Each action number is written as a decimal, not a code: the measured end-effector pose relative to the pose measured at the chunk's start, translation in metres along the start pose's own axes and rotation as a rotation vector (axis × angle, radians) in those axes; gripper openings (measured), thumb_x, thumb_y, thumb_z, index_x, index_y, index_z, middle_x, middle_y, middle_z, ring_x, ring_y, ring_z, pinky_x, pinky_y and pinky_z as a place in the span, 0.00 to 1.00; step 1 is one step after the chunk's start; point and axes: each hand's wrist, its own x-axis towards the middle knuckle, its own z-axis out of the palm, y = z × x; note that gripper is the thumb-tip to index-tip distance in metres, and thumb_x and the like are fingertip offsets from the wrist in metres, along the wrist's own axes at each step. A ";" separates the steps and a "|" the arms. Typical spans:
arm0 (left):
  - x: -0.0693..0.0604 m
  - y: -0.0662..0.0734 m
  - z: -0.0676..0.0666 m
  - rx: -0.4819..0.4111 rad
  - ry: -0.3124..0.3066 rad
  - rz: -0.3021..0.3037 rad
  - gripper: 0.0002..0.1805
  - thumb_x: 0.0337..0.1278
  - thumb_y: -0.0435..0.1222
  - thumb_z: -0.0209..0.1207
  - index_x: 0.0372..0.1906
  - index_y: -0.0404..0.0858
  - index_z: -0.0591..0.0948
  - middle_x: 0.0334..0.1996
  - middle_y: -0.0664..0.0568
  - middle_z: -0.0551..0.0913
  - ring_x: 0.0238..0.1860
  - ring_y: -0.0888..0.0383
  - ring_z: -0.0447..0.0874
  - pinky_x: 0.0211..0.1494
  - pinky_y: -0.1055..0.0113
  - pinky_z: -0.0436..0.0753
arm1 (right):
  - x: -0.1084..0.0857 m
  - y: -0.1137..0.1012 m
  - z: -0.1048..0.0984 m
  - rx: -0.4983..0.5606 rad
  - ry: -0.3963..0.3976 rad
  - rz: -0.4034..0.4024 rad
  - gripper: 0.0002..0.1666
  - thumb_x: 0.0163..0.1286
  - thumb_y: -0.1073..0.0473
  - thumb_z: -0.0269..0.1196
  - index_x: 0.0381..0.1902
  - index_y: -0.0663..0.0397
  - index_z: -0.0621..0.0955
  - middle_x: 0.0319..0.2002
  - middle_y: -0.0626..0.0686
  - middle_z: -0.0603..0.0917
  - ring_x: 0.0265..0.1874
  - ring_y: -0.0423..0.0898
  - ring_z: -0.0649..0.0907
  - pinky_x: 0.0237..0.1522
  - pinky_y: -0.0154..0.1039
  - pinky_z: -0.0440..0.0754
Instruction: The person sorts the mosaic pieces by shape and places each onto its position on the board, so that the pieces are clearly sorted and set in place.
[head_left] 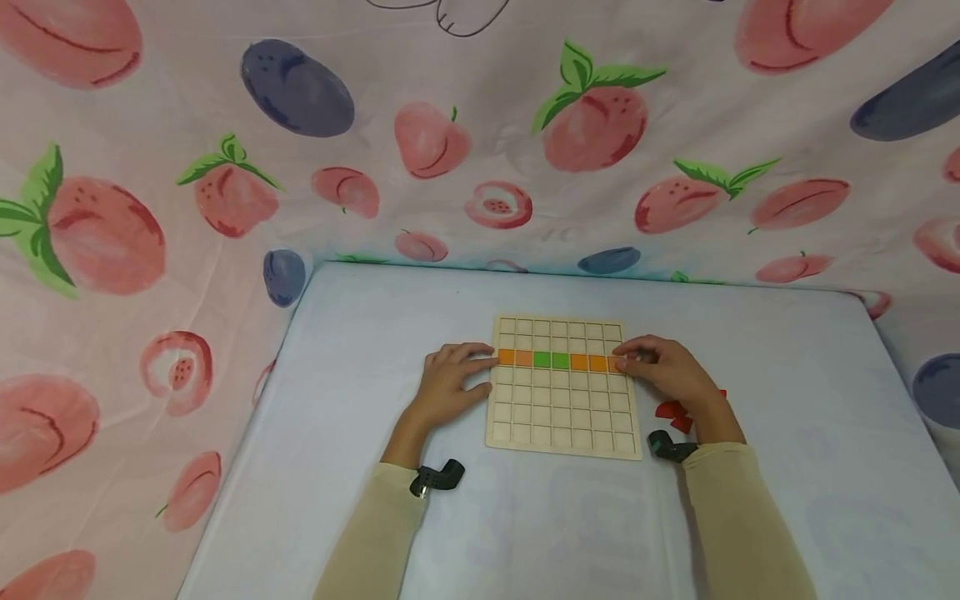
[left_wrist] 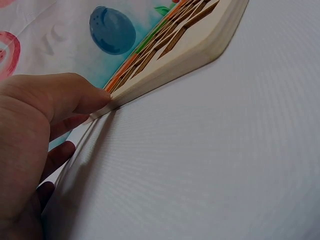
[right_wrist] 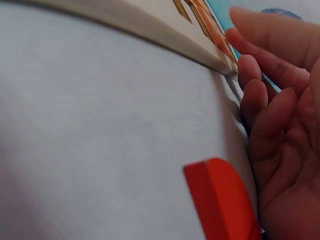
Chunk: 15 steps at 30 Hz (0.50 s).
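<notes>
A square wooden grid board (head_left: 564,398) lies on the table. One row of its cells holds colored tiles: orange tiles (head_left: 588,362) toward both ends and two green tiles (head_left: 551,360) in the middle. My left hand (head_left: 450,385) rests at the board's left edge, its thumb (left_wrist: 92,97) touching the wooden rim in the left wrist view. At the right edge is my right hand (head_left: 670,372), thumb and index fingertips by the row's last orange tile (head_left: 614,364). In the right wrist view those two fingertips stand slightly apart, with nothing seen between them.
Several red pieces (head_left: 671,409) lie beside and partly under the right forearm; one red piece (right_wrist: 220,195) shows close up in the right wrist view. A white cloth covers the table (head_left: 555,525). Fruit-patterned fabric (head_left: 450,75) hangs behind it and at the sides.
</notes>
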 end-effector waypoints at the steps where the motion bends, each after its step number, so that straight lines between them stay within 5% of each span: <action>1: 0.000 0.000 0.000 -0.002 0.002 0.001 0.23 0.64 0.45 0.62 0.64 0.52 0.83 0.68 0.60 0.76 0.67 0.52 0.69 0.65 0.46 0.63 | 0.000 0.001 0.000 0.016 -0.006 0.000 0.27 0.63 0.38 0.72 0.55 0.46 0.85 0.45 0.53 0.79 0.42 0.50 0.74 0.42 0.39 0.73; 15: 0.000 -0.001 0.000 -0.008 0.001 0.006 0.23 0.64 0.46 0.63 0.64 0.52 0.83 0.68 0.60 0.76 0.67 0.52 0.69 0.66 0.46 0.63 | -0.003 -0.003 -0.002 0.020 -0.012 0.014 0.27 0.57 0.43 0.77 0.52 0.48 0.86 0.40 0.53 0.77 0.34 0.50 0.73 0.30 0.38 0.71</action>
